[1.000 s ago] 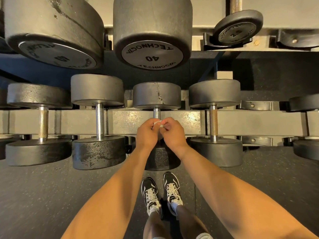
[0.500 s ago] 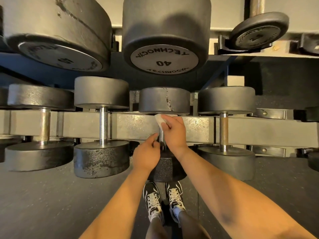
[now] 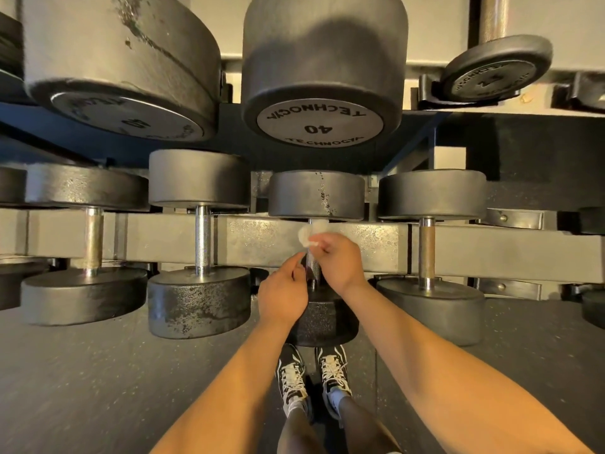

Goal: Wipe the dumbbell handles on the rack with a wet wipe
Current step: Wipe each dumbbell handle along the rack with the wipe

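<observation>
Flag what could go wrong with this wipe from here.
The wet wipe is bunched in the right hand at the top of the handle, so the bare knurled stretch below may get missed. The left hand sits close beside the handle; if the dumbbell rolls, fingers could be pinched.

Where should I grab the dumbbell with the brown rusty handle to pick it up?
Probably by the brown handle, the thin bar between the two round ends. Reach in from above and curl your fingers around its middle: the ends look too wide to hold, and the rack sits beneath.
</observation>
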Available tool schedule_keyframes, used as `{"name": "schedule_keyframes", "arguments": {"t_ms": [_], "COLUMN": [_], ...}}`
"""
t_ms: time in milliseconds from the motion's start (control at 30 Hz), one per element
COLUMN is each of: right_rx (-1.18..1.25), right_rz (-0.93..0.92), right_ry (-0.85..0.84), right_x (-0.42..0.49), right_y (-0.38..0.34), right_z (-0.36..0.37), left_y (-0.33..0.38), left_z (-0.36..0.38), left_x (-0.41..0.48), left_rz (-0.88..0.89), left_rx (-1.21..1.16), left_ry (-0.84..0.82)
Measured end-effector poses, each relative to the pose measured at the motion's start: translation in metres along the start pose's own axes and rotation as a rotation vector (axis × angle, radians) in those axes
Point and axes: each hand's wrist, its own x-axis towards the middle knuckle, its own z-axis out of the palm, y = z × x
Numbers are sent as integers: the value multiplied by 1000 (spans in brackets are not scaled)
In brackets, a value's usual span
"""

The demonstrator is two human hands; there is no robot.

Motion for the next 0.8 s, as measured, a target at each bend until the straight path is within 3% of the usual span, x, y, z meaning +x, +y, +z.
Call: {"name": "schedule_keyframes", "arguments": {"t_ms": [167,367,633,800], "right_rx": [-9,-99,42,38], "right_rz": [33,253,-1,87], "right_ry": [71,-137,168,101], "right_x": [12,-11,10,-2], "right_y": [-10,19,-10,12], "right_z": [2,0,5,9], "left_y": [9,19,11,10], "left_z": [-3,4,5,3], "left_x": [-2,-7,-6,-5], "left_rz": [10,58,13,10], "left_rx": [40,29,-24,-84], "left_ry": [-22,65,57,51]}}
